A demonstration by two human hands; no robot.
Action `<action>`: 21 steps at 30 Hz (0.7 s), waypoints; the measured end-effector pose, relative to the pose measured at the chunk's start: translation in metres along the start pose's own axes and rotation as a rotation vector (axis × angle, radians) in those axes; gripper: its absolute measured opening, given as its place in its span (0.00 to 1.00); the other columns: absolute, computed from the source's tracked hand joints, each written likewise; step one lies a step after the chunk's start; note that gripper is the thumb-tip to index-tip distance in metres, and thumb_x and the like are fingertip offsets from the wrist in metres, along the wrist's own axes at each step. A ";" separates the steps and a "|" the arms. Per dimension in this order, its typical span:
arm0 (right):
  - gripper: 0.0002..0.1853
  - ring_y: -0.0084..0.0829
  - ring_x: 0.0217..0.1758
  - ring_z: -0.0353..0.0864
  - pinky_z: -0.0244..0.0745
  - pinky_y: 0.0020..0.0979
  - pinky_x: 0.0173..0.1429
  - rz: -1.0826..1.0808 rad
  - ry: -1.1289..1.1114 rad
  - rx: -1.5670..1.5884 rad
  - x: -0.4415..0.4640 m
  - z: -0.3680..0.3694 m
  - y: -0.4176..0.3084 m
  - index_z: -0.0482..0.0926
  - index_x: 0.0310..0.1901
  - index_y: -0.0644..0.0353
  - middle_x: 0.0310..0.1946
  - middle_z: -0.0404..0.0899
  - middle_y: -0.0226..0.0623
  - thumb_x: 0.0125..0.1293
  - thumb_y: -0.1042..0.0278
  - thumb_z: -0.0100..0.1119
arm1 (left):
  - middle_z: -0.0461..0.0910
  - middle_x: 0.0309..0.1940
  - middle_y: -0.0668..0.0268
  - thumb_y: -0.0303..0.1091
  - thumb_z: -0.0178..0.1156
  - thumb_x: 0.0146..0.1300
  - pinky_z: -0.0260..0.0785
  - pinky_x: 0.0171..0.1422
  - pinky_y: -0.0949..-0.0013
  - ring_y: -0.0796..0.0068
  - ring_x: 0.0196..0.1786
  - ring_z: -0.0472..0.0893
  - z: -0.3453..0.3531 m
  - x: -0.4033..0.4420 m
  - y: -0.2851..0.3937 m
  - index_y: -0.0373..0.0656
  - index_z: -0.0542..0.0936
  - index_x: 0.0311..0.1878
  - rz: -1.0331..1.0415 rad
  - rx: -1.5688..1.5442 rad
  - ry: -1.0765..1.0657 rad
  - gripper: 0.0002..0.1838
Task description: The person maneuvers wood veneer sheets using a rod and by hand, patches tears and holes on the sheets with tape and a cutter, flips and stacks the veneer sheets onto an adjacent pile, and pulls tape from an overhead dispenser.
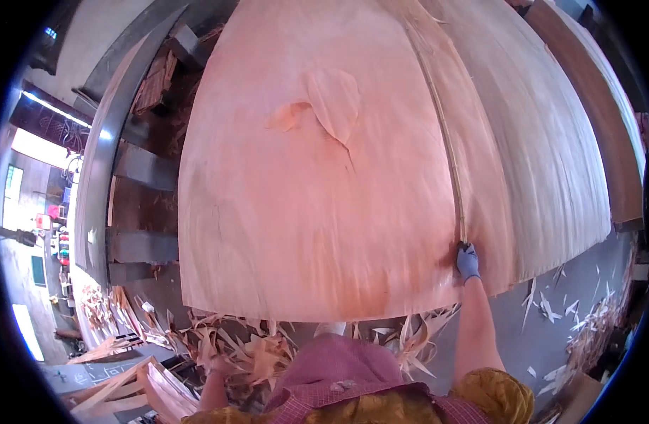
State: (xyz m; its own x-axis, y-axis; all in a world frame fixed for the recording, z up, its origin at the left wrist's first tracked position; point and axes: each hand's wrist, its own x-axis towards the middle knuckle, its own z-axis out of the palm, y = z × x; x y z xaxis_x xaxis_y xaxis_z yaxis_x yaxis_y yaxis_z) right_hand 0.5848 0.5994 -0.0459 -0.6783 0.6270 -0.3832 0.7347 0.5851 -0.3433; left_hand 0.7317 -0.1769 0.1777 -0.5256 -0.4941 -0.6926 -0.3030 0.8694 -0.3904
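A wide sheet of thin wood veneer [324, 226] lies in front of me, pinkish with orange-brown streaks. My right hand [468, 261], in a blue-grey glove, is closed around the near end of a long, thin stick [448, 152]. This stick runs away from me along the right part of the veneer. Low on the left, my left hand [217, 364] is beside torn veneer scraps [264, 357]; its fingers are too blurred to make out. A loose leaf-shaped veneer piece [335, 106] rests on the sheet's far half.
Paler veneer [550, 162] is on the right, with a brown board edge [593, 106] beyond it. A metal frame with crossbars [144, 166] stands on the left. Shavings [550, 307] litter the grey floor, and wood strips [119, 389] lie at lower left.
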 end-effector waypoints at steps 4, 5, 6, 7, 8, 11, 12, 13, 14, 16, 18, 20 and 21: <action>0.22 0.59 0.52 0.76 0.71 0.51 0.54 -0.019 -0.001 0.052 0.007 0.005 -0.004 0.73 0.48 0.63 0.46 0.79 0.57 0.70 0.49 0.47 | 0.66 0.66 0.45 0.45 0.60 0.59 0.46 0.77 0.53 0.47 0.72 0.58 -0.053 0.120 0.088 0.40 0.58 0.72 0.299 -0.379 0.514 0.40; 0.22 0.58 0.52 0.76 0.71 0.51 0.54 -0.001 0.001 0.047 0.002 0.005 -0.006 0.73 0.48 0.63 0.46 0.79 0.57 0.70 0.50 0.47 | 0.59 0.70 0.45 0.42 0.61 0.58 0.46 0.77 0.52 0.44 0.74 0.53 -0.112 0.130 0.138 0.41 0.56 0.73 0.383 -0.411 0.562 0.42; 0.21 0.58 0.52 0.76 0.71 0.50 0.54 0.021 0.002 0.033 -0.003 0.001 -0.008 0.73 0.49 0.63 0.46 0.79 0.57 0.70 0.50 0.47 | 0.56 0.71 0.47 0.40 0.63 0.58 0.46 0.77 0.51 0.46 0.75 0.52 -0.160 0.158 0.185 0.42 0.55 0.73 0.425 -0.401 0.591 0.43; 0.21 0.58 0.52 0.76 0.71 0.50 0.54 0.040 0.005 0.016 -0.002 -0.002 -0.011 0.73 0.49 0.63 0.46 0.79 0.57 0.70 0.51 0.48 | 0.53 0.73 0.48 0.39 0.63 0.58 0.47 0.76 0.50 0.49 0.75 0.53 -0.210 0.176 0.232 0.43 0.54 0.74 0.603 -0.395 0.721 0.43; 0.20 0.58 0.52 0.76 0.71 0.50 0.54 0.033 0.010 0.017 -0.002 -0.005 -0.011 0.73 0.49 0.63 0.46 0.79 0.57 0.70 0.52 0.48 | 0.53 0.73 0.48 0.39 0.63 0.59 0.47 0.76 0.50 0.51 0.75 0.53 -0.259 0.187 0.278 0.44 0.53 0.74 0.618 -0.406 0.745 0.43; 0.18 0.57 0.51 0.77 0.71 0.50 0.53 0.034 0.009 0.010 -0.003 -0.001 -0.010 0.73 0.49 0.62 0.45 0.79 0.56 0.70 0.54 0.48 | 0.50 0.75 0.49 0.42 0.61 0.62 0.47 0.76 0.48 0.48 0.75 0.53 -0.360 0.277 0.381 0.46 0.47 0.76 0.690 -0.394 0.787 0.45; 0.18 0.57 0.50 0.78 0.71 0.50 0.52 0.054 0.006 0.001 -0.001 0.001 -0.010 0.73 0.49 0.62 0.45 0.79 0.56 0.70 0.55 0.49 | 0.49 0.75 0.49 0.42 0.61 0.61 0.46 0.76 0.47 0.48 0.75 0.53 -0.390 0.306 0.405 0.47 0.45 0.76 0.676 -0.383 0.789 0.46; 0.17 0.56 0.49 0.78 0.71 0.49 0.51 0.072 0.003 -0.007 0.003 0.003 -0.011 0.73 0.49 0.62 0.44 0.79 0.56 0.70 0.55 0.49 | 0.49 0.75 0.49 0.43 0.61 0.61 0.46 0.76 0.45 0.47 0.75 0.52 -0.417 0.328 0.425 0.48 0.44 0.76 0.663 -0.371 0.794 0.47; 0.17 0.56 0.48 0.78 0.72 0.49 0.50 0.095 -0.001 -0.013 0.006 0.007 -0.009 0.74 0.48 0.61 0.43 0.79 0.55 0.70 0.56 0.49 | 0.48 0.75 0.50 0.44 0.61 0.60 0.46 0.76 0.45 0.48 0.75 0.52 -0.441 0.335 0.443 0.49 0.42 0.77 0.610 -0.361 0.760 0.48; 0.17 0.57 0.48 0.78 0.72 0.49 0.49 0.083 -0.018 0.018 0.008 0.018 0.001 0.73 0.48 0.62 0.43 0.79 0.56 0.71 0.56 0.48 | 0.52 0.74 0.51 0.44 0.62 0.58 0.50 0.74 0.46 0.50 0.74 0.55 -0.469 0.339 0.462 0.49 0.46 0.76 0.535 -0.319 0.728 0.47; 0.19 0.58 0.50 0.77 0.72 0.51 0.52 0.041 -0.019 -0.012 0.010 0.015 -0.005 0.73 0.51 0.63 0.46 0.79 0.58 0.72 0.54 0.46 | 0.62 0.70 0.52 0.45 0.63 0.56 0.56 0.70 0.49 0.53 0.72 0.61 -0.485 0.338 0.477 0.46 0.56 0.73 0.491 -0.288 0.754 0.43; 0.18 0.58 0.50 0.77 0.71 0.50 0.51 0.077 -0.035 -0.020 0.009 0.008 -0.011 0.73 0.50 0.63 0.45 0.79 0.58 0.71 0.55 0.47 | 0.74 0.58 0.57 0.43 0.61 0.58 0.61 0.63 0.51 0.57 0.64 0.69 -0.500 0.292 0.485 0.45 0.70 0.61 0.522 -0.094 0.605 0.28; 0.18 0.58 0.50 0.77 0.71 0.50 0.51 0.094 -0.043 -0.022 0.007 0.004 -0.014 0.73 0.49 0.63 0.45 0.79 0.57 0.71 0.55 0.47 | 0.79 0.51 0.59 0.42 0.60 0.59 0.64 0.59 0.53 0.59 0.60 0.73 -0.500 0.275 0.484 0.45 0.77 0.55 0.535 0.004 0.532 0.22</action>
State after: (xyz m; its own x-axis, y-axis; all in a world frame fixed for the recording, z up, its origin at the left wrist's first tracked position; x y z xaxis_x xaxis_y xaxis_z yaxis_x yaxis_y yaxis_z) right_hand 0.5702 0.5937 -0.0474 -0.6049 0.6572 -0.4497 0.7945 0.5360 -0.2854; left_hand 0.0433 0.1056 0.1020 -0.9135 0.0605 -0.4024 0.1035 0.9909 -0.0860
